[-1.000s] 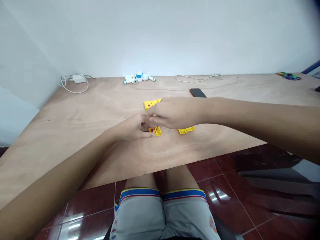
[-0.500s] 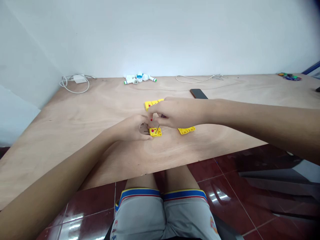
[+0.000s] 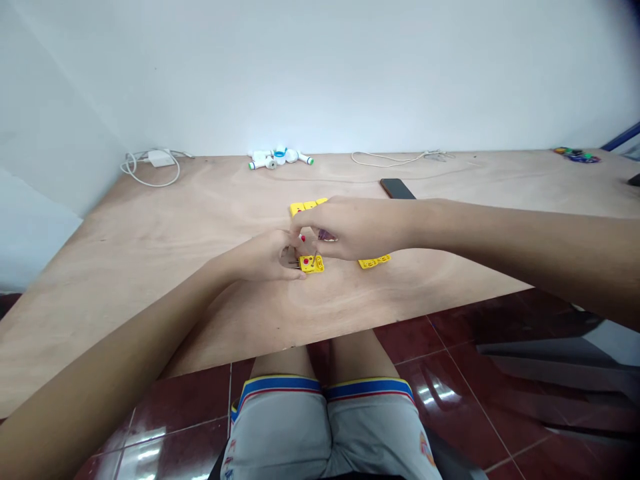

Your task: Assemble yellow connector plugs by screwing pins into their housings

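Observation:
My left hand rests on the plywood table with curled fingers against the left edge of a flat yellow plastic piece, which has a red dot and thin dark pins. My right hand reaches across above it, its fingertips meeting a tiny red part. Partly hidden behind my right hand lies a yellow strip with a red dot. Another yellow piece sits just below my right hand.
The plywood table ends at a white wall. Along the back lie a white charger with cable, white and blue plastic parts, a black phone and small coloured pieces. Red floor tiles lie below the front edge.
My right hand has shifted slightly right and away from the yellow piece, so more of that piece shows. A tiny red part now shows at its fingertips. My left hand stays almost still.

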`<action>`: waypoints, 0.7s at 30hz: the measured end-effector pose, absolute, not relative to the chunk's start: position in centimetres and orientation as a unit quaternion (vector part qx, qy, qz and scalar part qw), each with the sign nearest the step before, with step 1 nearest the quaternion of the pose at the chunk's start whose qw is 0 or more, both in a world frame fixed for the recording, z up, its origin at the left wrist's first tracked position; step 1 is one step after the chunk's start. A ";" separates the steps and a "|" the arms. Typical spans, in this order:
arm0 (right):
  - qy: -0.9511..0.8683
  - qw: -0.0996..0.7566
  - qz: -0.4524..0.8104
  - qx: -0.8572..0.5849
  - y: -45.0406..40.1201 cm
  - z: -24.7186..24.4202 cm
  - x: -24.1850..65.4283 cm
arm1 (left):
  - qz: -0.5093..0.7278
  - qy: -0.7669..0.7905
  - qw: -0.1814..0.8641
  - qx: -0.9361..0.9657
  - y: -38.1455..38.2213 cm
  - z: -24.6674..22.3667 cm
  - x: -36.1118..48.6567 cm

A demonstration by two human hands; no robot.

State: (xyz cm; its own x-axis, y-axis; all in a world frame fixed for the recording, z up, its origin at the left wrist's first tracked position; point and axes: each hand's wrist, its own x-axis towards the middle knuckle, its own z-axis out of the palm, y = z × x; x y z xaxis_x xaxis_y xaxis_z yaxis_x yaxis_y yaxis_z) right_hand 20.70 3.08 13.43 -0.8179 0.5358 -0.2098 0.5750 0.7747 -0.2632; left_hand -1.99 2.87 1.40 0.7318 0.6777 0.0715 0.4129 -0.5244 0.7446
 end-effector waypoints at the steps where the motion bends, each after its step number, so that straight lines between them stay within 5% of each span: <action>1: 0.938 0.063 -0.159 0.301 3.1 13.4 20.7 | 0.182 0.320 0.365 0.855 2.9 1.4 -2.0; 21: 0.744 -0.107 -0.534 0.388 6.9 7.2 27.0 | 0.172 0.300 0.352 0.870 3.2 1.6 -2.0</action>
State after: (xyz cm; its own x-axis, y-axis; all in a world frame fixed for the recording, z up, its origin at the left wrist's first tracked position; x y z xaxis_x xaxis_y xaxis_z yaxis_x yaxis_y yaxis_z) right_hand 27.05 6.93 7.19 -0.6762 0.6913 -0.2545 0.4619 0.1287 -0.8775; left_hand -1.98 3.23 1.56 0.7606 0.6433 0.0881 0.4006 -0.5717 0.7160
